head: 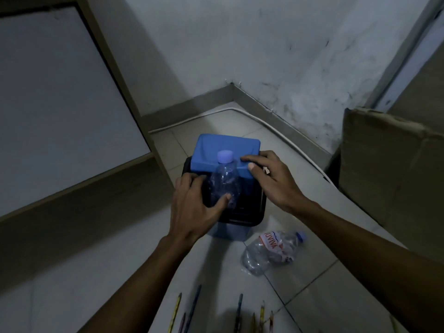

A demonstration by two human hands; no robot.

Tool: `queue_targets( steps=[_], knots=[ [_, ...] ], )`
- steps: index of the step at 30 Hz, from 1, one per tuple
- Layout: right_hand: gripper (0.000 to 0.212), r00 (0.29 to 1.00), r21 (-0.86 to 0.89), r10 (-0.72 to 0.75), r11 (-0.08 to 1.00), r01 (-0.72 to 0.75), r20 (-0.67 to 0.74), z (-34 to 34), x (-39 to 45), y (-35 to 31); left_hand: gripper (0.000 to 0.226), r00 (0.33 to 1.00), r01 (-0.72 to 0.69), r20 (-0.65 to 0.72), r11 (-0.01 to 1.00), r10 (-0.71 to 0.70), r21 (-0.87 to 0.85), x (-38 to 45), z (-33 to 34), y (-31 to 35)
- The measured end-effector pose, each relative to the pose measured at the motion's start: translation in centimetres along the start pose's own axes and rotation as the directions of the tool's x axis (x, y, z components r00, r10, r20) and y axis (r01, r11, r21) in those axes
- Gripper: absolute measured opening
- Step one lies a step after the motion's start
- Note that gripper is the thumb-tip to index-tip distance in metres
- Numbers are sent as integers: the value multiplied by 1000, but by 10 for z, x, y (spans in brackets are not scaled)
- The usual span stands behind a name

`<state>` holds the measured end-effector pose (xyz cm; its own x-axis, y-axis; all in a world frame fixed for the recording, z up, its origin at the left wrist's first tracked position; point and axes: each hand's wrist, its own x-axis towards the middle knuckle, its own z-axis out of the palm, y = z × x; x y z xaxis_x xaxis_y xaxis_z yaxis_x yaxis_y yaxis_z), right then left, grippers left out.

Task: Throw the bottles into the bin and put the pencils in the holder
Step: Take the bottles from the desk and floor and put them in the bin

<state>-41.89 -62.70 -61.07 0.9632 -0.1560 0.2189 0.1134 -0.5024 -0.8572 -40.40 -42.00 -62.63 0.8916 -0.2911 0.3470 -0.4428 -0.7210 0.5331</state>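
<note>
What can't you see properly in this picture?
- Inside of the bin, head view: dark, and covered by the blue lid, a bottle and the left hand.
- Pencils: lower ends cut off by the bottom edge.
- Pencil holder: nowhere in view.
- Second bottle: label crumpled, too blurred to read.
- Right hand: palm side hidden, so its hold on the lid is unclear.

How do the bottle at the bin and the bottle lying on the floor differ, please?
The held bottle is gripped by the left hand over the bin opening, cap pointing away; the floor bottle lies loose on its side. The floor bottle shows a red-and-white label; no label is visible on the held bottle. Both are crumpled clear plastic, capped.
</note>
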Motion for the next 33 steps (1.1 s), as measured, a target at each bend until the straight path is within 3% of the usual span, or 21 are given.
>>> queue_targets(
  steps=[6,11,16,21,25,33],
  knots=[
    [27,998,30,-34,999,36,-46,2,1,-6,85,1000,-7,27,979,13,-205,5,-2,11],
    [26,998,19,-45,999,46,-51,0,1,-8,72,1000,16,8,981,-15,-194,10,1,20],
    [29,999,-57,-46,997,44,-28,-2,-2,-5,64,988,47,-143,990,-67,-134,13,-3,15],
    [30,1000,-175,-14,985,10,-22,2,-5,3,64,996,43,77,993,-51,108,32,-5,6],
    [31,998,-169,58,984,-57,4,4,-3,9,59,981,117,144,989,-129,87,33,0,3],
    [39,992,-90,119,989,-114,50,-14,9,12,56,984,168,22,969,-174,182,23,9,20]
  ],
)
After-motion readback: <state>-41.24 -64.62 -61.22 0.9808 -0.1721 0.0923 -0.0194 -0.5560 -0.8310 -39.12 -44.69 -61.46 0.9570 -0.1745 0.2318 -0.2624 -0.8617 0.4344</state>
